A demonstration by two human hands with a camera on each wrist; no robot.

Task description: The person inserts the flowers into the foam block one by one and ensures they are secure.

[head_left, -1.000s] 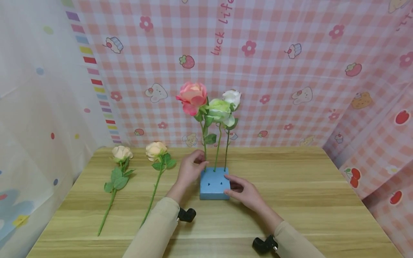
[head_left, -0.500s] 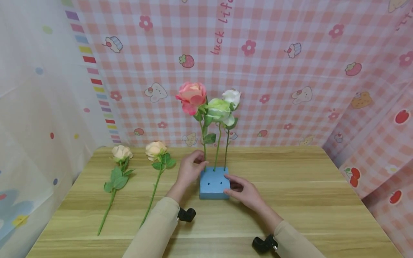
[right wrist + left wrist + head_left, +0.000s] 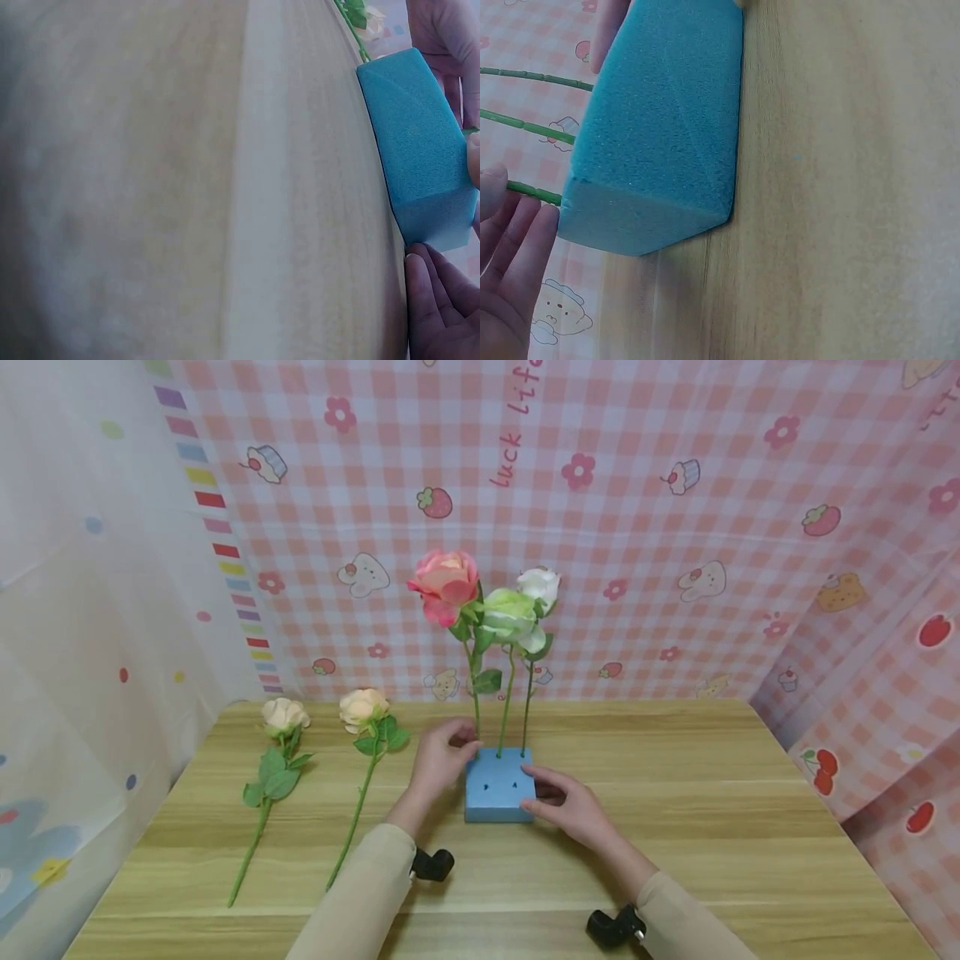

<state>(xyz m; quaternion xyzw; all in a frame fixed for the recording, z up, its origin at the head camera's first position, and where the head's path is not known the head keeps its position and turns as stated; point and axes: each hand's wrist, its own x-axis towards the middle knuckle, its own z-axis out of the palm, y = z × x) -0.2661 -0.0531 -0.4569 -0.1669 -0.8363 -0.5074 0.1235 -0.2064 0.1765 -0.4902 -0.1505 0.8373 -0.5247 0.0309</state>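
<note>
A blue foam block (image 3: 501, 797) sits on the table with three artificial roses standing in its back row of holes. On the left is the pink rose (image 3: 446, 587), with the green-white rose (image 3: 510, 617) in the middle and the white rose (image 3: 539, 589) on the right. My left hand (image 3: 442, 756) pinches the pink rose's stem (image 3: 536, 191) just above the foam. The right hand (image 3: 566, 806) grips the block's right side, its fingers curved around the edge. Two small holes show in the front part of the block's top.
To the left, a cream rose (image 3: 285, 717) and a peach rose (image 3: 363, 710) lie on the wooden table (image 3: 675, 827), stems toward the front. The left sleeve (image 3: 363, 893) overlaps the peach rose's stem end. Behind hangs a pink checked cloth (image 3: 637, 527).
The pink rose's stem and the left fingers have shifted very slightly. Otherwise both hands, the block and the roses look the same.
</note>
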